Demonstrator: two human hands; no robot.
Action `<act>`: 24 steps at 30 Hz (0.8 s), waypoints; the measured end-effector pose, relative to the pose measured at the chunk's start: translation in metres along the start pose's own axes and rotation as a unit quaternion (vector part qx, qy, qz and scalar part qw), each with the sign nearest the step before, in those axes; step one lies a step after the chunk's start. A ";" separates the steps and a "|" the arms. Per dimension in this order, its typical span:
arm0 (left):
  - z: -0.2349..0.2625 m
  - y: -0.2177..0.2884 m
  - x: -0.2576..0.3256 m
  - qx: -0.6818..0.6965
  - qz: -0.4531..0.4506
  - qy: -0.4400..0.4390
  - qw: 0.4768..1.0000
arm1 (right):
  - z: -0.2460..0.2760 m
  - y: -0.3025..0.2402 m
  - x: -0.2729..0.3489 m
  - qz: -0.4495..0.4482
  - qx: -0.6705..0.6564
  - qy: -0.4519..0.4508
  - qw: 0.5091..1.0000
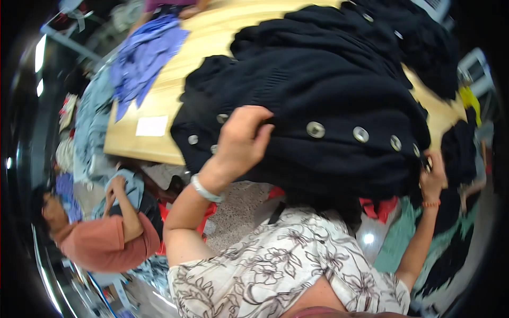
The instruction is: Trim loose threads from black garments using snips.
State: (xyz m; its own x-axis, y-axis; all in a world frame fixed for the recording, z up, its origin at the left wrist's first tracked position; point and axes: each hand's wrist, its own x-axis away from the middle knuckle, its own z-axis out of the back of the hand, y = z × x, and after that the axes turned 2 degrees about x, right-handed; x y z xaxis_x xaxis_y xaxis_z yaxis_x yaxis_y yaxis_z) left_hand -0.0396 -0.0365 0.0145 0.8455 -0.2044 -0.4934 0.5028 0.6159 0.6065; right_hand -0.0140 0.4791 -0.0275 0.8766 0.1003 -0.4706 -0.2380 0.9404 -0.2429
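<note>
A black knitted cardigan (339,95) with large round light-coloured buttons lies spread over the table, its front hanging past the near edge. My left hand (241,138) is over the row of buttons, fingers curled and thumb bent toward the index finger; what lies between them is too dark to make out. One button (315,130) shows to the right of that hand. At the right end of the button row, my right hand (434,172) has its fingers closed on the cardigan's edge, close to the last buttons.
More black garments (413,42) lie at the far right of the wooden table (212,32). A purple garment (146,58) and a white paper (151,126) are at left. A person (108,238) sits at lower left; another person's hand (192,9) shows at the far edge. Green cloth (397,241) hangs at right.
</note>
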 end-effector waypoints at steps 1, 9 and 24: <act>-0.003 0.003 0.000 -0.031 -0.027 0.012 0.999 | 0.000 0.002 0.004 -0.013 0.005 -0.017 1.000; -0.008 0.014 0.005 -0.092 -0.064 -0.019 0.993 | -0.002 0.016 0.010 -0.041 -0.012 -0.040 0.998; -0.008 -0.010 0.016 0.077 0.007 0.120 0.990 | 0.009 -0.020 -0.001 -0.039 0.017 -0.038 0.998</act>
State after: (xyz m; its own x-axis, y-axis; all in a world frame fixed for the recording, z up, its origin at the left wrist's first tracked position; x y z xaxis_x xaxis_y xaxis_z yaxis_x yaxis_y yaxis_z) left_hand -0.0327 -0.0398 -0.0047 0.7944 0.0013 -0.6074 0.5287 0.4908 0.6925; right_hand -0.0058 0.4636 -0.0145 0.9216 0.0502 -0.3849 -0.1552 0.9565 -0.2469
